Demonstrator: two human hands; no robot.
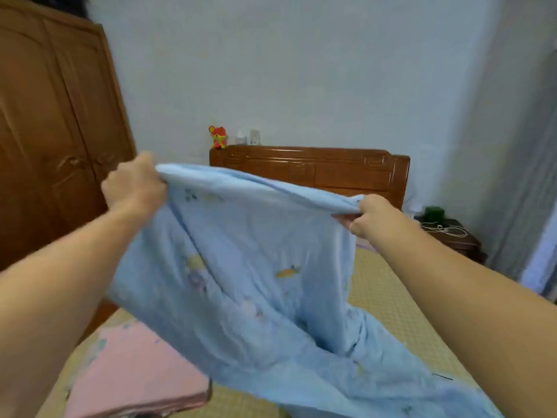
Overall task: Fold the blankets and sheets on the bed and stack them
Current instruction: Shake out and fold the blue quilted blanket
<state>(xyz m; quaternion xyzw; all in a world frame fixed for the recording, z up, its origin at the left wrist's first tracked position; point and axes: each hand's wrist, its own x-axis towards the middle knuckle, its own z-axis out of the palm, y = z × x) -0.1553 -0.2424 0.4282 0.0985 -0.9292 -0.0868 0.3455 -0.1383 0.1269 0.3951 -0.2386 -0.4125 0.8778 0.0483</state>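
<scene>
The bed (pixel 401 300) fills the lower frame. Mid-frame, you hold the blue blanket (pixel 241 267) up by its top edge, stretched to straighten it for folding; a folded pink blanket (pixel 132 372) waits lower left. Your left hand (pixel 135 184) and right hand (pixel 376 215) each clench that edge.

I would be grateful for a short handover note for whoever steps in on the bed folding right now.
Left hand and right hand each grip the top edge of the blue blanket, held up over the bed; its lower end trails on the mat.
Done: a pink blanket lies folded at the near left.
Left: fold the blue one and stack it on the pink.
</scene>
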